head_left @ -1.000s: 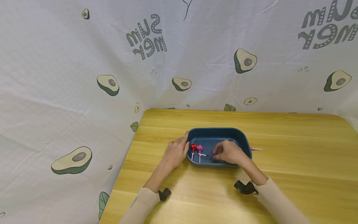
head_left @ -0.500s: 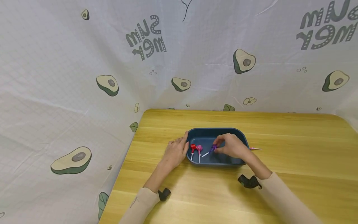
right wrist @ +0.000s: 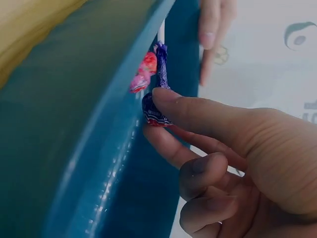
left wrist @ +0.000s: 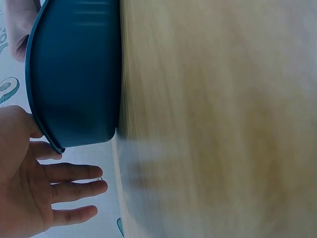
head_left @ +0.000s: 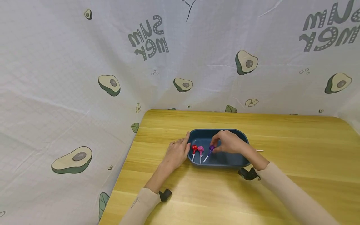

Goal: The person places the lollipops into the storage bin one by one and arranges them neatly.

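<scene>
A dark blue rounded container [head_left: 225, 164] stands on the table. My left hand [head_left: 176, 153] rests at its left end, index finger and thumb touching the rim; the other fingers [left wrist: 74, 190] are straight, outside the wall. Inside, my right hand [head_left: 230, 142] pinches a purple lollipop [head_left: 211, 148] by its wrapped candy head between thumb and fingertips, the white stick slanting toward the near left. In the right wrist view the thumb lies across the purple wrapper [right wrist: 162, 69]. Left of it in the container lie a red lollipop [head_left: 194, 149] and a pink lollipop [head_left: 201, 150], side by side.
Right of the container, a white lollipop stick [head_left: 260, 150] shows on the wooden table [head_left: 303, 156], its other end hidden behind my right wrist. A white sheet with printed avocados [head_left: 213, 40] hangs behind and left of the table.
My right hand has swung the purple lollipop from lying sideways to a slant, its stick toward me, and shifted it slightly left and back. The left hand stays at the rim.
</scene>
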Motion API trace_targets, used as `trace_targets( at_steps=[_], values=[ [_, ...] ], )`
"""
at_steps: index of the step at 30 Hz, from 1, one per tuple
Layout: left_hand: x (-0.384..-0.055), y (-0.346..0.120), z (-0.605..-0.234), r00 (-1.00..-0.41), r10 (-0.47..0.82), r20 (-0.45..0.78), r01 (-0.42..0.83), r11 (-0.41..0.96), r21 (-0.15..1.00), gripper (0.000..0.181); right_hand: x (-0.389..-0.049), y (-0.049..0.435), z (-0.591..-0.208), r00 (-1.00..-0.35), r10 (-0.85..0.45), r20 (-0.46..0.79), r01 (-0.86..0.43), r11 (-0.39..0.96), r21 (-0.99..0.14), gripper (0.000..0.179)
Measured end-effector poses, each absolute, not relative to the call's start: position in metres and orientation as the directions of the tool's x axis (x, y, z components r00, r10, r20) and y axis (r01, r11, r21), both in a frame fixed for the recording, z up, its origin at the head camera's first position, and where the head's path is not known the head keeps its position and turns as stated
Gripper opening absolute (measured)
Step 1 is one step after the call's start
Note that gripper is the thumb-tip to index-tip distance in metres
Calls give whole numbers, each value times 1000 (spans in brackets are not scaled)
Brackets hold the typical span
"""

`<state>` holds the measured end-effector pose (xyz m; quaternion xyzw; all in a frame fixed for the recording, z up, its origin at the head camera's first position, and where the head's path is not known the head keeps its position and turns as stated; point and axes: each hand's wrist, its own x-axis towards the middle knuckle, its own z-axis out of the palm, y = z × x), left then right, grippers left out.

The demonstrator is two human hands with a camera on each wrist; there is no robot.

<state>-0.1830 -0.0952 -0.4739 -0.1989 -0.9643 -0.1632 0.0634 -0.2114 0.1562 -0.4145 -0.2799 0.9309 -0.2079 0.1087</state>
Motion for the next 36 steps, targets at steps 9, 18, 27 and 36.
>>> trace_targets(
  at_steps=[9, 18, 27, 36],
  values=[
    [-183, -96, -474, -909, 369, 192, 411, 866, 284, 55, -230, 139, -420, -797, -574, -190, -471, 787, -398, 18],
    [-183, -96, -473, -909, 370, 192, 412, 865, 285, 54, -238, 129, -427, -790, -556, -260, -411, 793, -449, 17],
    [-184, -96, -475, -920, 359, 158, 391, 869, 302, 56, -238, 127, -441, -797, -561, -222, -397, 765, -506, 19],
    [-183, -95, -473, -920, 358, 159, 390, 871, 299, 56, -236, 131, -439, -801, -555, -222, -375, 756, -537, 24]
  ],
)
